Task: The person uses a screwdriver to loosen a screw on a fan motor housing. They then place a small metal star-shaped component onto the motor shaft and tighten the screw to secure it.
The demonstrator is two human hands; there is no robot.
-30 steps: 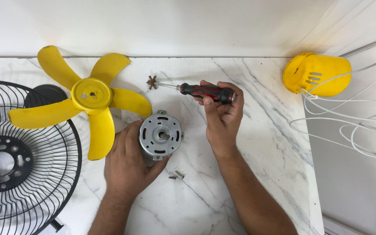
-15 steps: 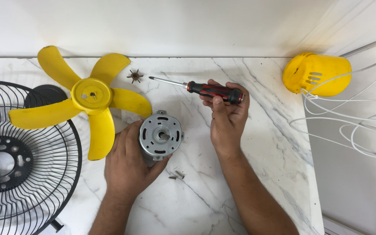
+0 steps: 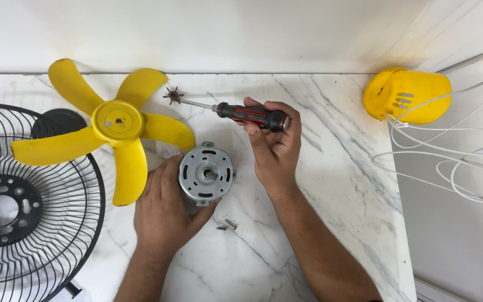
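Observation:
My left hand [image 3: 166, 210] grips a round grey metal fan motor [image 3: 206, 173] standing on the marble counter, shaft end up. My right hand [image 3: 275, 146] holds a screwdriver [image 3: 250, 115] with a red and black handle, lying nearly level. Its tip points left and touches a small dark star-shaped part [image 3: 173, 95] on the counter. Two loose screws [image 3: 227, 225] lie just below the motor, between my forearms.
A yellow fan blade [image 3: 117, 124] lies at the upper left, overlapping a black wire fan guard [image 3: 23, 207] at the left edge. A yellow plastic motor cover [image 3: 406, 95] sits at the back right with white cable loops [image 3: 448, 162] trailing over the counter's right edge.
The screwdriver tip has pushed the small star-shaped part leftward along the counter, towards the yellow blade. My left hand and the motor have stayed put.

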